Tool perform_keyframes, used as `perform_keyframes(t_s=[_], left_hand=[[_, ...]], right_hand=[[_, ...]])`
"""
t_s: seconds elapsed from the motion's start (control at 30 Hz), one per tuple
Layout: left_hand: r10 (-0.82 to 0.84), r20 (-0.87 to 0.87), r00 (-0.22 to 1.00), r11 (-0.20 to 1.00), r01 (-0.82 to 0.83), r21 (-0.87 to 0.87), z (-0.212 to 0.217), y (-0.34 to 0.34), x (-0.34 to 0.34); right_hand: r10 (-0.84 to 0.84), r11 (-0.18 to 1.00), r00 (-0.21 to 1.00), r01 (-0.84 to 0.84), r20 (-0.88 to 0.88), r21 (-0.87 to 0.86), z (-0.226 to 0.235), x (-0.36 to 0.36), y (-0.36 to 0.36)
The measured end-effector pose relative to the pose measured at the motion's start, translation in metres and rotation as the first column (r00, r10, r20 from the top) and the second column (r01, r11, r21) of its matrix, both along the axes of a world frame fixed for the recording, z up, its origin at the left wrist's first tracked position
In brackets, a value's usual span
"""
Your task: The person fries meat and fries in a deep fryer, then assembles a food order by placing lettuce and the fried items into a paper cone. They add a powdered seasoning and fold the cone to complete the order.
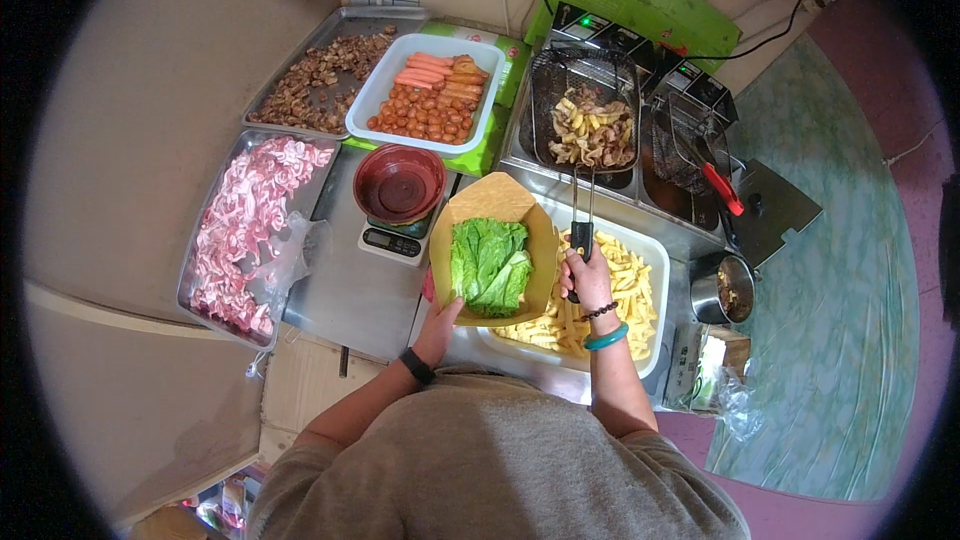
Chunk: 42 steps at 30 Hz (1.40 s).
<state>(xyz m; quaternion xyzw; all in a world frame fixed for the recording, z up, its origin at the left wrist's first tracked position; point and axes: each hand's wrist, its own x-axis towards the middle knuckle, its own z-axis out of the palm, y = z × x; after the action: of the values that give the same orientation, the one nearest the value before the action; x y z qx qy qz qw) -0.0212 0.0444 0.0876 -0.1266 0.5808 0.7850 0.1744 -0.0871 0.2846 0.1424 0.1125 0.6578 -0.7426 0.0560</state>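
Nearest, the left hand [437, 328] pinches the near-left rim of the paper box [492, 198], lettuce [490, 265] inside, at the left edge of the fries tray [657, 260]; the right hand [588, 280] is wrapped around the basket handle [582, 238]; beyond, the basket [537, 105] carries meat [598, 148] at the fryer's [522, 152] left well; looks like box-filling; next move calls for a level basket, steady box.

Markings inspection: no wording or figures legible.
Kitchen scale [398, 242]: dark display [388, 239] on its front, reading too small to make out. Fryer: pale marks on the black control panels [603, 37], near green indicator lights [586, 22], illegible. Grey box [684, 368], right side: dark characters, illegible. Green sheet [513, 80] under white tray: reddish print, illegible.
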Motion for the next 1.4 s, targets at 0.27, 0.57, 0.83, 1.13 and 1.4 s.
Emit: perform_keyframes(t_s=[0.27, 0.57, 0.83, 1.13, 1.4], left_hand=[[0.003, -0.045, 0.999, 0.998, 0.0, 0.059, -0.003, -0.001, 0.0], [0.012, -0.083, 0.996, 0.996, -0.004, 0.093, -0.004, -0.001, -0.001], [0.011, -0.034, 0.999, 1.0, -0.01, 0.023, 0.003, 0.0, 0.0], [-0.016, -0.041, 0.999, 1.0, 0.016, -0.021, -0.008, -0.003, 0.0], [-0.008, -0.058, 0.998, 1.0, 0.007, -0.012, -0.008, -0.001, -0.001]], right_hand=[[0.014, 0.999, 1.0, -0.014, -0.007, 0.037, -0.003, -0.001, 0.002], [0.004, 1.0, 1.0, -0.004, 0.001, -0.009, -0.001, 0.0, 0.0], [0.005, 1.0, 1.0, -0.005, -0.017, 0.001, -0.002, 0.0, 0.0], [0.005, 1.0, 1.0, -0.005, -0.027, 0.019, -0.005, -0.001, 0.001], [0.003, 1.0, 1.0, -0.002, -0.026, 0.018, -0.005, 0.0, 0.001]])
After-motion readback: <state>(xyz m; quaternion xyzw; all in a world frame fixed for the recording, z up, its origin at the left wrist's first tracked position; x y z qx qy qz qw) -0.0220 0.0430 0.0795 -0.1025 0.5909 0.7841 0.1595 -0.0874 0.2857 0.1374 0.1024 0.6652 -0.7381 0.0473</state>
